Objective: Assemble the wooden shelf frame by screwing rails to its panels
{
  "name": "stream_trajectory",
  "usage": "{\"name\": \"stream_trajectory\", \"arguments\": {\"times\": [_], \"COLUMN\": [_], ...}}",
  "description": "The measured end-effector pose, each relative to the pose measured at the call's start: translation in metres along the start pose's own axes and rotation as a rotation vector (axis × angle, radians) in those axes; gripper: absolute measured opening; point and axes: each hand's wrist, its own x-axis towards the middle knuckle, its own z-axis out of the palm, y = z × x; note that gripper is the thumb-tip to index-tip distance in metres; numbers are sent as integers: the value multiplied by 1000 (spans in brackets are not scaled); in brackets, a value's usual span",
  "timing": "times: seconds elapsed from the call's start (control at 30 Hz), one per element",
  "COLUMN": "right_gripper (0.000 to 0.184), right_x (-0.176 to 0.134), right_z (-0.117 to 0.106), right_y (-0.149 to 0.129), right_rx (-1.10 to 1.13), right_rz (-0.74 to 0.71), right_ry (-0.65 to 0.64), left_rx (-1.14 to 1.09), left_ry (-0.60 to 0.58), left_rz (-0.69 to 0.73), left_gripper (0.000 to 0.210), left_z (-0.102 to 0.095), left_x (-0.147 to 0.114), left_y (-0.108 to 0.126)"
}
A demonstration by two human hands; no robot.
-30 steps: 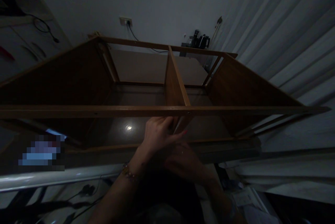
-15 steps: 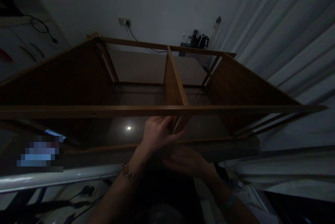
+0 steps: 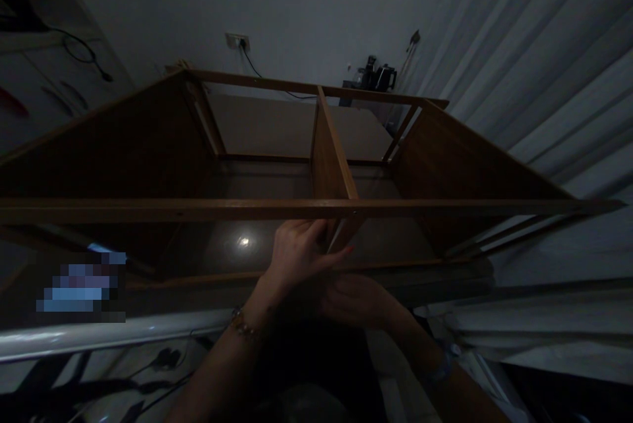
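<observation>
A large brown wooden cabinet frame (image 3: 237, 211) stands before me, with its front and top sides open. A wooden divider panel (image 3: 329, 146) splits it into two compartments. My left hand (image 3: 299, 255) is closed on the front edge of this divider just under the upper front rail, the thumb across the edge and the fingers on its left side. Just below and right of it, in front of the lower rail, is my right hand (image 3: 359, 303). Its fingers are dim and blurred, so I cannot make out whether they hold anything.
White curtains (image 3: 534, 80) hang along the right side. A black kettle (image 3: 384, 77) stands behind the cabinet, near a wall socket (image 3: 237, 41) with a cord. A silvery rail (image 3: 109, 336) runs across the lower left, below a pixelated patch. The room is dark.
My right hand has shifted slightly right and its fingers look more drawn in. My left hand stays on the divider. The view has moved only a little.
</observation>
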Motion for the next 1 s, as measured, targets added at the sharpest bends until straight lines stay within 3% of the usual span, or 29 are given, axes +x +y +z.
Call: {"name": "stream_trajectory", "arguments": {"times": [0.3, 0.57, 0.67, 0.8, 1.0], "right_gripper": [15, 17, 14, 30, 28], "right_x": [-2, -5, -7, -1, 5], "right_z": [4, 16, 19, 22, 21], "right_y": [-9, -24, -19, -12, -10], "right_rx": [-47, -120, -55, 150, 355], "right_rz": [15, 170, 218, 275, 336], "right_ry": [111, 201, 108, -67, -148], "left_rx": [23, 13, -11, -13, 0], "left_ry": [20, 12, -1, -30, -25], "left_rz": [12, 8, -4, -31, -26], "left_gripper": [43, 44, 44, 44, 46], "left_z": [0, -1, -1, -1, -1], "left_x": [1, 0, 0, 0, 0], "left_y": [1, 1, 1, 1, 1]}}
